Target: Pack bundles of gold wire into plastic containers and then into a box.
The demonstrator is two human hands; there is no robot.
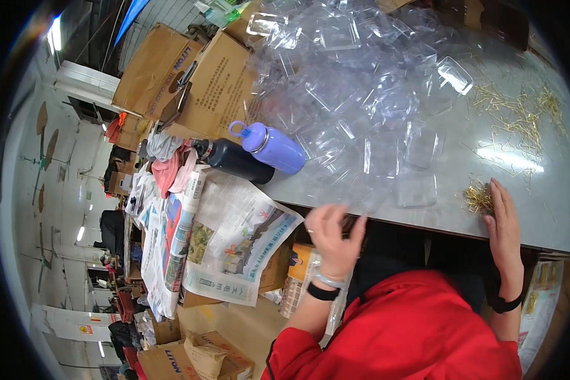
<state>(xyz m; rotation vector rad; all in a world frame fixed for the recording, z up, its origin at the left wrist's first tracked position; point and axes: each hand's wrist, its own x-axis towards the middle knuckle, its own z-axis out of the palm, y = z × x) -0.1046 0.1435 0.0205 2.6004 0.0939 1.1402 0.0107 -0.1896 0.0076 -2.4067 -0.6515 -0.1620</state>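
Observation:
My left hand is raised just off the table's near edge, fingers apart and a little curled, with nothing visible in it. Nearest to it lies a wide heap of clear plastic trays or shells, some blurred at the near side. On the tabletop to the right, my right hand rests with its fingers stretched out. Its fingers lie along a small pile of thin gold-coloured wire pieces. More bent gold wire pieces are scattered farther back on the right.
A purple bottle and a black bottle lie at the heap's left edge. Cardboard boxes stand behind them. Newspapers hang over the left side. The grey table's near edge runs in front of me.

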